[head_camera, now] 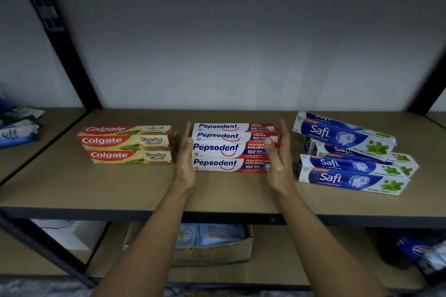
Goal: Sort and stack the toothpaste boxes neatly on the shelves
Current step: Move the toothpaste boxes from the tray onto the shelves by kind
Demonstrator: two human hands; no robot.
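On the brown shelf board [72, 188] lie three groups of toothpaste boxes. The red and tan Colgate boxes [128, 144] form a tidy stack at the left. The white and red Pepsodent boxes [229, 147] sit stacked in the middle. The blue and white Safi boxes [350, 152] lie in a crooked pile at the right, the top one tilted. My left hand [185, 152] stands with straight fingers against the left end of the Pepsodent stack. My right hand [280, 154] stands flat at the stack's right end, thumb over the box fronts.
A black upright post [65, 50] divides this bay from the left one, where blue and white packets [17, 125] lie. Below the board, a cardboard box [212, 246] holds soft packs, and dark items [422, 251] sit at the lower right. A white wall backs the shelf.
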